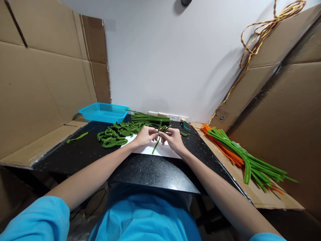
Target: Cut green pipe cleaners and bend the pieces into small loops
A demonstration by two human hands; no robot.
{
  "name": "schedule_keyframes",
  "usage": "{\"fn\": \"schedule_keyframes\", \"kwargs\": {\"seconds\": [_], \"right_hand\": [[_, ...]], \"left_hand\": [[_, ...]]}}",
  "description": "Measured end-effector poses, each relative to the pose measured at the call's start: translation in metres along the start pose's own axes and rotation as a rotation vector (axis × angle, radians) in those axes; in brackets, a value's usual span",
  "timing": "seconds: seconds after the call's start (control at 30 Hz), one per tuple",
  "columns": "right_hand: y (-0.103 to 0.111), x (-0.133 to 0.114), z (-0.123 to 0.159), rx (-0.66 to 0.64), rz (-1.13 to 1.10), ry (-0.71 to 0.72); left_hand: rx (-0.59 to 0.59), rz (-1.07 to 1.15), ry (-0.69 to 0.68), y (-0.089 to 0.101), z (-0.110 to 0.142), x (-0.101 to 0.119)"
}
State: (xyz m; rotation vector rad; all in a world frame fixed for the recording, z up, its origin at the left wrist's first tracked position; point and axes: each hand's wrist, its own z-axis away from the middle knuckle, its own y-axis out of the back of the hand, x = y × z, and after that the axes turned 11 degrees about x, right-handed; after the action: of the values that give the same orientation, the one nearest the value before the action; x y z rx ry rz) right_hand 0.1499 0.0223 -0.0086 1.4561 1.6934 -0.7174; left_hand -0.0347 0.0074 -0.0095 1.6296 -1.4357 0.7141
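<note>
Open tabletop point(152, 172) nearside; green coils point(114, 142) left

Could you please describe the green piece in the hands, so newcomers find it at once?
On the black table, find the white sheet. Above it, the left hand and right hand hold a green chenille-stem piece. Only this one is held; the coiled pieces and straight bundle lie on the table.

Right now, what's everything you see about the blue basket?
The blue basket looks plastic: shallow, rectangular, with a rim and sloping walls full of little holes. It sits upright at the back left of the black tabletop. A green pipe cleaner reaches toward its right corner; I can't tell if they touch.
</note>
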Motion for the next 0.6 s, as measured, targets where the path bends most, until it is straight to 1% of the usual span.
{"fn": "schedule_keyframes", "kwargs": {"seconds": [0.1, 0.23, 0.47, 0.53, 0.6], "right_hand": [[-0.0005, -0.0013, 0.0005, -0.005, 0.01, -0.025], [-0.0016, -0.0059, 0.0023, -0.022, 0.035, -0.072], [-0.0023, -0.0093, 0.0036, -0.03, -0.004, -0.069], [-0.0007, -0.0077, 0.0035, -0.061, -0.014, -0.075], [0.0014, -0.0056, 0.0035, -0.109, -0.008, -0.089]], "left_hand": [[0.001, -0.05, -0.044, -0.0001, 0.0014, -0.0001], [-0.036, -0.112, -0.122, 0.0007, 0.0016, -0.0002], [-0.057, -0.174, -0.137, 0.0028, 0.0003, 0.002], [-0.089, -0.184, -0.166, 0.0038, 0.001, 0.0031], [-0.156, -0.184, -0.193, 0.0053, 0.0022, 0.0045]]}}
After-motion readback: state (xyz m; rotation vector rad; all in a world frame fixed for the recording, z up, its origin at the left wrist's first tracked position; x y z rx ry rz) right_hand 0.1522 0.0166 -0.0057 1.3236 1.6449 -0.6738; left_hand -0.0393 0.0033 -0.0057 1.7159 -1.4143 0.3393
